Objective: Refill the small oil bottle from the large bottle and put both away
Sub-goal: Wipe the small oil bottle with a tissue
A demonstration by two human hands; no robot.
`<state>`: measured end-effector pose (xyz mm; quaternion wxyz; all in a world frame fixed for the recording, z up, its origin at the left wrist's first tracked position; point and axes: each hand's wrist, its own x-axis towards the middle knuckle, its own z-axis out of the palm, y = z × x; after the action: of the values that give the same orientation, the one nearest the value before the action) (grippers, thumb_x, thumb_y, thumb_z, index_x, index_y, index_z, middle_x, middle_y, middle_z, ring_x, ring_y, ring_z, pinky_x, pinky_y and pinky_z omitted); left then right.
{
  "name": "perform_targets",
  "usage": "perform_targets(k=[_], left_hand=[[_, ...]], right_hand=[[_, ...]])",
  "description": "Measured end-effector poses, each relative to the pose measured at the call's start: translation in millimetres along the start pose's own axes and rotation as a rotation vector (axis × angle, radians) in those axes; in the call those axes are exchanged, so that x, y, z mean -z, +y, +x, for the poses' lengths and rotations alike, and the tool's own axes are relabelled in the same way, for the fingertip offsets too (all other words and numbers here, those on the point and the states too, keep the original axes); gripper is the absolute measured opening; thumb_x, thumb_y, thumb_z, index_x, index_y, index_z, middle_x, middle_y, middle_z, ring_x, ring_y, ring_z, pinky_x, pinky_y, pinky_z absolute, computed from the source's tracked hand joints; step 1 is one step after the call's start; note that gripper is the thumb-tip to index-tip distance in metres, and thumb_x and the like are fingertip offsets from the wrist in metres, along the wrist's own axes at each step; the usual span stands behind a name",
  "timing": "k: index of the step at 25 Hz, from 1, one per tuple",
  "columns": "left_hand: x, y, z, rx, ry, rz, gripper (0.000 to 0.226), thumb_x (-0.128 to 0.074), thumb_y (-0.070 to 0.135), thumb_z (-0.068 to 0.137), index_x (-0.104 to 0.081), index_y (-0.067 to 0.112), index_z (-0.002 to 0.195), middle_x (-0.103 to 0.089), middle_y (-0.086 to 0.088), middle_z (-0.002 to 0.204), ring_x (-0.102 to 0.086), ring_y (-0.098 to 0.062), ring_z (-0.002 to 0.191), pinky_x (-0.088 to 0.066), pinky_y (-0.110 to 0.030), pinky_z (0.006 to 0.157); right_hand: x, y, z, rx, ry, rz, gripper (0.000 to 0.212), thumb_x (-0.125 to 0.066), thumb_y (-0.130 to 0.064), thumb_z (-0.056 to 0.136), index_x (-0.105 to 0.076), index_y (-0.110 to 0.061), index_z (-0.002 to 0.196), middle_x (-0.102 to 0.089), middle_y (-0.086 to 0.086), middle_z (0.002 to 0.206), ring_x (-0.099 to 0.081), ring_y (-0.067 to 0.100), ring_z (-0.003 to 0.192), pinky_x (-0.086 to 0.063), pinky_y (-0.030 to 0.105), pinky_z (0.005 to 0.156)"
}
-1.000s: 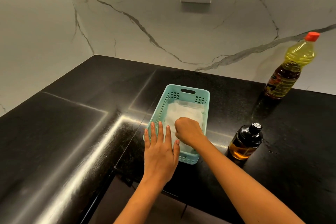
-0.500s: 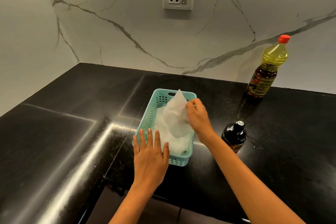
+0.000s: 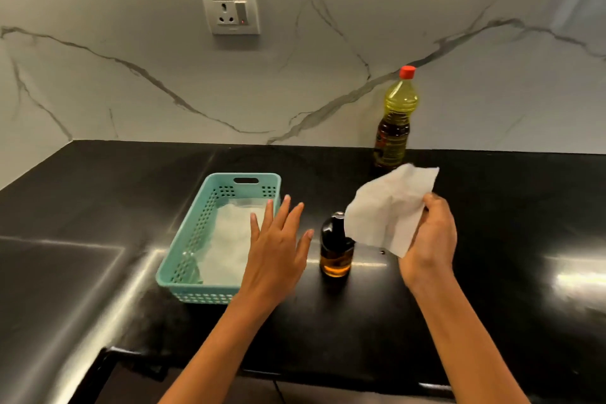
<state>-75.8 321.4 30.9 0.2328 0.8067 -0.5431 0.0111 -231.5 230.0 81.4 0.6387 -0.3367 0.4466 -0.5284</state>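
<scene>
right hand (image 3: pixel 429 239) gripping tissue (image 3: pixel 387 207), small bottle (image 3: pixel 336 246)

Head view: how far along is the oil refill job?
Done: unclear; the small dark glass bottle and the large yellow red-capped plastic bottle both stand capped on the black counter. In hand: the right-hand grip pinches a white paper tissue near the small bottle; the left-hand grip hovers open over the teal plastic basket. Left: putting both bottles away.

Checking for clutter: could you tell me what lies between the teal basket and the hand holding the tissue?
Head view: the open left hand and the small oil bottle, upright on the black counter.
</scene>
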Motion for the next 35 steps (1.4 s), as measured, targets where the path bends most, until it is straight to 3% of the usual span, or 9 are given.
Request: perform_targets(k=[5,11,18,21,24,26,28,32,35], left_hand=[[-12,32,36,-0.056,-0.024,-0.032,0.038,-0.048,0.033,0.093,-0.05,0.024,0.13,-0.049,-0.001,0.139,-0.031,-0.021,0.137,0.003,-0.054,0.113],[-23,39,42,-0.019,0.009,-0.012,0.03,-0.057,0.032,0.088,-0.063,0.025,0.117,-0.07,-0.005,0.107,-0.06,-0.019,0.107,-0.003,-0.052,0.113],[-26,41,41,-0.033,0.058,-0.114,0.026,-0.063,0.02,0.085,-0.067,0.017,0.11,-0.07,-0.005,0.106,-0.065,-0.021,0.099,-0.013,-0.025,0.106],[-25,41,41,-0.009,0.046,-0.174,0.025,-0.064,0.016,0.084,-0.068,0.014,0.109,-0.072,-0.006,0.102,-0.066,-0.02,0.096,-0.011,-0.008,0.106],[-24,43,41,0.037,0.009,-0.18,0.027,-0.065,0.017,0.083,-0.068,0.013,0.11,-0.07,-0.008,0.105,-0.065,-0.022,0.097,-0.011,0.012,0.086],[-21,42,43,0.035,-0.005,-0.182,0.027,-0.066,0.019,0.082,-0.068,0.016,0.109,-0.071,-0.007,0.104,-0.065,-0.02,0.094,-0.027,-0.006,0.101],[-19,41,45,0.013,-0.019,-0.189,0.026,-0.066,0.019,0.082,-0.068,0.016,0.108,-0.072,-0.006,0.102,-0.066,-0.018,0.09,-0.048,-0.034,0.094],[-16,40,48,0.01,-0.045,-0.188,0.027,-0.067,0.018,0.082,-0.068,0.016,0.109,-0.071,-0.006,0.102,-0.067,-0.016,0.089,-0.054,-0.034,0.084],[-16,39,48,0.018,-0.056,-0.204,0.029,-0.067,0.019,0.082,-0.067,0.015,0.11,-0.071,-0.007,0.104,-0.066,-0.016,0.093,-0.054,-0.036,0.086]], right_hand=[[47,57,10,-0.009,0.147,-0.111,0.013,-0.037,-0.02,0.098,-0.044,-0.022,0.089,-0.051,0.001,0.092,-0.049,0.012,0.079,-0.043,0.029,0.069],[39,111,6,-0.011,-0.136,-0.208,0.02,-0.03,-0.02,0.101,-0.043,-0.022,0.116,-0.054,-0.005,0.1,-0.054,0.006,0.088,-0.043,0.009,0.066],[4,121,24,-0.057,-0.358,-0.161,0.036,-0.029,-0.024,0.101,-0.047,-0.019,0.131,-0.058,0.002,0.12,-0.055,0.012,0.111,-0.047,0.017,0.085],[4,131,11,0.009,-0.427,-0.128,0.051,-0.029,-0.034,0.097,-0.019,-0.025,0.146,-0.024,-0.007,0.151,-0.024,0.006,0.137,-0.025,0.026,0.112],[9,154,3,-0.103,-0.403,-0.189,0.058,-0.033,-0.04,0.098,-0.002,-0.031,0.147,-0.005,-0.006,0.157,-0.008,0.01,0.142,-0.013,0.039,0.117],[6,149,13,-0.196,-0.388,-0.215,0.074,-0.039,-0.059,0.082,-0.017,-0.03,0.146,-0.021,0.003,0.153,-0.021,0.018,0.14,-0.022,0.046,0.114],[2,135,27,-0.164,-0.441,-0.165,0.074,-0.038,-0.06,0.075,-0.031,-0.026,0.141,-0.04,0.007,0.142,-0.039,0.019,0.131,-0.032,0.044,0.11],[6,130,19,-0.1,-0.518,-0.097,0.067,-0.03,-0.044,0.085,-0.014,-0.026,0.147,-0.021,-0.002,0.153,-0.022,0.012,0.14,-0.021,0.037,0.116],[25,156,12,-0.139,-0.518,-0.307,0.065,-0.036,-0.022,0.093,0.0,-0.027,0.147,-0.007,-0.004,0.157,-0.011,0.013,0.143,-0.014,0.038,0.117]])
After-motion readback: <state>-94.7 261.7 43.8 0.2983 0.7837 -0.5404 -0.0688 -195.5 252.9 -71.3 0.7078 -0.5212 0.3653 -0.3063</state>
